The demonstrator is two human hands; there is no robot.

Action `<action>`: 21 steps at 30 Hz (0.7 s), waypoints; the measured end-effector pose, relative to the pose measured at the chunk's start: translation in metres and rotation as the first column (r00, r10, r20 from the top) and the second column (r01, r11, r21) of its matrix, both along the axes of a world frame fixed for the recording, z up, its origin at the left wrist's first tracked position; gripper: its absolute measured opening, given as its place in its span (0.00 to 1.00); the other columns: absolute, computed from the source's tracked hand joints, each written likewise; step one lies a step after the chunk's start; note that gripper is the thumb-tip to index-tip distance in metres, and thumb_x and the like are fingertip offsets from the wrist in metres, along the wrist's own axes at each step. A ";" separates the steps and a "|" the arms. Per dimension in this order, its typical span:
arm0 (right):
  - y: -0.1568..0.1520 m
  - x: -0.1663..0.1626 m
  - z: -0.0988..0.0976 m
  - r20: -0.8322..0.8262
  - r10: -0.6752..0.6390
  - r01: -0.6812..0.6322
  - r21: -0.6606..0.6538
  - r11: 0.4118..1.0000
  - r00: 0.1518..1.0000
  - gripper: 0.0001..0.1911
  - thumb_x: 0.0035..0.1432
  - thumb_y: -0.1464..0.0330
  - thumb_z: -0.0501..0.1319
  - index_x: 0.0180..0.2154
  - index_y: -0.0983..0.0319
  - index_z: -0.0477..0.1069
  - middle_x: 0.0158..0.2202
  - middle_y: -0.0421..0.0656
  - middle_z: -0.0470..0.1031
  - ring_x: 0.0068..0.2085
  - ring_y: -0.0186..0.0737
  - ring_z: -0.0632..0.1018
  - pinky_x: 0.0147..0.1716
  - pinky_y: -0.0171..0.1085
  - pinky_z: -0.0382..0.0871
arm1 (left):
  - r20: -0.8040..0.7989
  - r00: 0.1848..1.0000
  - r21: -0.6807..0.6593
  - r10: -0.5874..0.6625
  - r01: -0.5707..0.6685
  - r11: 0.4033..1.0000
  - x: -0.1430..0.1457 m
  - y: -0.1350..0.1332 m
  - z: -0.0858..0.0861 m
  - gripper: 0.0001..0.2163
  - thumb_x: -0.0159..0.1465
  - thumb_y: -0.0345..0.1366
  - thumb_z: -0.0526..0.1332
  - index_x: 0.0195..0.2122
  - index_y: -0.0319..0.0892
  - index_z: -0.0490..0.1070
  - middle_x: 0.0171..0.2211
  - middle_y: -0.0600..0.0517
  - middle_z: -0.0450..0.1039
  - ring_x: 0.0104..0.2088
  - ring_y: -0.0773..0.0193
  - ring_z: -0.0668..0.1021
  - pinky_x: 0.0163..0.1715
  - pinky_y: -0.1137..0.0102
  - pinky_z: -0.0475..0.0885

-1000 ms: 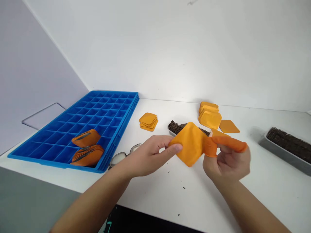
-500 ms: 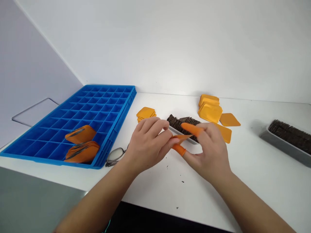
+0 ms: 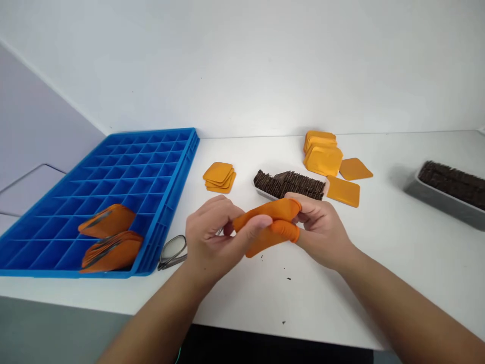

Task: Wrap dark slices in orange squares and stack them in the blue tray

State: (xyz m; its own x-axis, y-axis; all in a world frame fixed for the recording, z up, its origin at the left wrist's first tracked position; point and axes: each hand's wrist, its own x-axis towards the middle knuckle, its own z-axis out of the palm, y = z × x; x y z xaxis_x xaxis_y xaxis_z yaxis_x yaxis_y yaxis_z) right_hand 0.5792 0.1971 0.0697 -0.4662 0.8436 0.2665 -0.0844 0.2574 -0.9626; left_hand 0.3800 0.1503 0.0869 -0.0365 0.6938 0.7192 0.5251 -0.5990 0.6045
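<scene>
My left hand [image 3: 217, 230] pinches one side of a flat orange pouch [image 3: 261, 243] between thumb and fingers. On its other side my right hand [image 3: 324, 230] grips the same pouch, wearing orange finger cots [image 3: 288, 230] on thumb and forefinger. The pouch is held above the white table, and its opening cannot be made out. Just beyond my hands lies a narrow tray with a row of thin dark-brown pieces [image 3: 291, 184]. Left of that tray sits a small stack of orange pouches [image 3: 220, 177]; a bigger pile [image 3: 323, 151] lies behind it to the right.
A blue compartment tray [image 3: 151, 250] at left holds several filled-looking orange pouches [image 3: 113, 250] in its near right corner. Glasses [image 3: 173, 247] lie beside it, partly covered by my left hand. Far right stands a grey tray [image 3: 447, 205] of dark pieces. Dark crumbs [image 3: 288, 278] dot the table [image 3: 242, 303].
The pouch has turned and shows its broad face now. My hands have come slightly nearer, uncovering the tray of dark pieces; my right fingers have closed on the pouch. The view has shifted slightly.
</scene>
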 end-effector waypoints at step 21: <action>-0.025 -0.013 0.000 0.050 -0.351 0.310 0.366 0.877 0.935 0.12 0.53 0.77 0.66 0.26 0.60 0.64 0.24 0.33 0.61 0.26 0.27 0.64 0.24 0.30 0.59 | 0.100 0.978 -0.082 -0.185 0.194 0.978 0.050 -0.014 -0.045 0.52 0.52 0.62 0.76 0.68 0.44 0.52 0.63 0.36 0.60 0.66 0.47 0.70 0.63 0.53 0.75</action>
